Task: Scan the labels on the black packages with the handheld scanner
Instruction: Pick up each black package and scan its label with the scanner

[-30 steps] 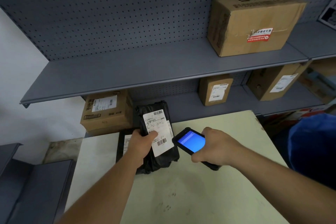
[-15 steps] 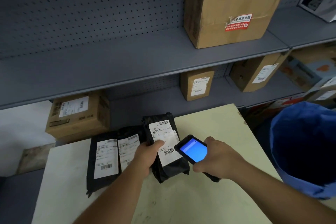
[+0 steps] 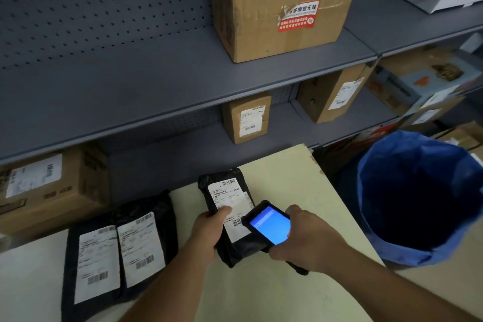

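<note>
My left hand grips a black package with a white barcode label, tilted up over the table, thumb pressed on the label. My right hand holds the black handheld scanner, its blue screen lit, its top end overlapping the lower right corner of that label. Two more black packages lie flat on the table to the left, one at the far left and another beside it, both with labels facing up.
The pale table stands against grey shelving holding several cardboard boxes, the largest on the upper shelf. A bin lined with a blue bag stands right of the table.
The view has swung right and down, bringing the two flat packages and the blue bin into sight. The scanner has closed in over the held package's label.
</note>
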The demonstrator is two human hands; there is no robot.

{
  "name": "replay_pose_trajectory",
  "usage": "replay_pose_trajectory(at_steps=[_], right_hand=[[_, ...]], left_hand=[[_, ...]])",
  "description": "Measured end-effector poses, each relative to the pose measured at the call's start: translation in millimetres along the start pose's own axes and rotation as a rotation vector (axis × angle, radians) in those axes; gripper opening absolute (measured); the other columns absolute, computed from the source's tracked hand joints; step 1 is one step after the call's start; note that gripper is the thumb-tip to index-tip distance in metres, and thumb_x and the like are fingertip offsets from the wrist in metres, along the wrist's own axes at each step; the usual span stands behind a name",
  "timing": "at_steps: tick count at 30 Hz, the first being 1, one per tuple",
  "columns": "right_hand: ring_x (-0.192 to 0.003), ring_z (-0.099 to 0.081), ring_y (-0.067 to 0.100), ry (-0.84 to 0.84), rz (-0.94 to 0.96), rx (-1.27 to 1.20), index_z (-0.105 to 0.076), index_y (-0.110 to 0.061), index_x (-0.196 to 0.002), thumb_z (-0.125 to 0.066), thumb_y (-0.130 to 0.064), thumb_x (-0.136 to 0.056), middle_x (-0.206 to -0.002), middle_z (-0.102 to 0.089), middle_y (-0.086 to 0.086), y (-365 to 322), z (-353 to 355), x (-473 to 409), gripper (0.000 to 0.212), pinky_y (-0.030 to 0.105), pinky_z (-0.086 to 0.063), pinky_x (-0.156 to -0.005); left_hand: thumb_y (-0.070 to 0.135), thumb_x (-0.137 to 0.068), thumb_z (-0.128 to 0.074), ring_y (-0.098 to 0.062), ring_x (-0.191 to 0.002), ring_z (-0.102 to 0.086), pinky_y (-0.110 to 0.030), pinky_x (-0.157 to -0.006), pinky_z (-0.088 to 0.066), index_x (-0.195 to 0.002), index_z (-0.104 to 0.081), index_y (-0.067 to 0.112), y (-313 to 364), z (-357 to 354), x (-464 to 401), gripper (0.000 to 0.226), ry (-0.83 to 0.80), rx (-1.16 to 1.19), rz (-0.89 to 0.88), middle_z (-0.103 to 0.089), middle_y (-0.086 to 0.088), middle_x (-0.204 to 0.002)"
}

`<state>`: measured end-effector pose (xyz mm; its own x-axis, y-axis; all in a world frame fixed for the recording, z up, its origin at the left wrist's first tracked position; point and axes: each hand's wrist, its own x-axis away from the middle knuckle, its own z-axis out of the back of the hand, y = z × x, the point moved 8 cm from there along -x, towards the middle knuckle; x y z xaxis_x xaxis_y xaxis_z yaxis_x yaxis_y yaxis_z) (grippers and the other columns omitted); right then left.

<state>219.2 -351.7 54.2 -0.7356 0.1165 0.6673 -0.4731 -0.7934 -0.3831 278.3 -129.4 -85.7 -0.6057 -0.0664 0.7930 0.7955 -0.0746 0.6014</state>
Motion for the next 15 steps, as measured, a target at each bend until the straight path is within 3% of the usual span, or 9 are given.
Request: replay_pose_trajectory(at_steps=[7,10,15], right_hand=[[-0.093,-0.069,0.017,0.012,-0.022,-0.036,-0.051,-0.028,-0.113,-0.085,-0.041,-0.067,-0.103,-0.062,-0.004,13.2,1.3,-16.0,0.059,0.043,-0.066,-0.087],[-0.092,-0.069,0.018,0.022,-0.028,-0.046,-0.051,-0.028,-0.114,-0.084,-0.043,-0.066,-0.102,-0.062,-0.005,16.3,1.6,-20.6,0.060,0.043,-0.067,-0.086],[-0.091,-0.070,0.018,0.035,-0.035,-0.072,-0.052,-0.026,-0.112,-0.083,-0.044,-0.064,-0.102,-0.064,-0.004,20.1,2.8,-25.3,0.060,0.045,-0.067,-0.085]], left_hand=[[0.034,-0.091,-0.075,-0.033,-0.088,-0.079,-0.042,-0.079,-0.063,-0.102,-0.076,0.011,-1.2,-22.3,-22.8,0.026,-0.018,-0.007,0.039,-0.083,-0.009,-0.087],[0.041,-0.090,-0.074,-0.033,-0.088,-0.079,-0.045,-0.085,-0.064,-0.101,-0.076,0.012,-1.5,-29.9,-30.4,0.032,-0.021,-0.038,0.057,-0.083,-0.009,-0.087],[0.054,-0.073,-0.078,-0.032,-0.093,-0.078,-0.053,-0.092,-0.062,-0.111,-0.076,0.021,1.2,-39.1,-45.6,0.051,-0.014,-0.061,0.017,-0.082,-0.005,-0.101]])
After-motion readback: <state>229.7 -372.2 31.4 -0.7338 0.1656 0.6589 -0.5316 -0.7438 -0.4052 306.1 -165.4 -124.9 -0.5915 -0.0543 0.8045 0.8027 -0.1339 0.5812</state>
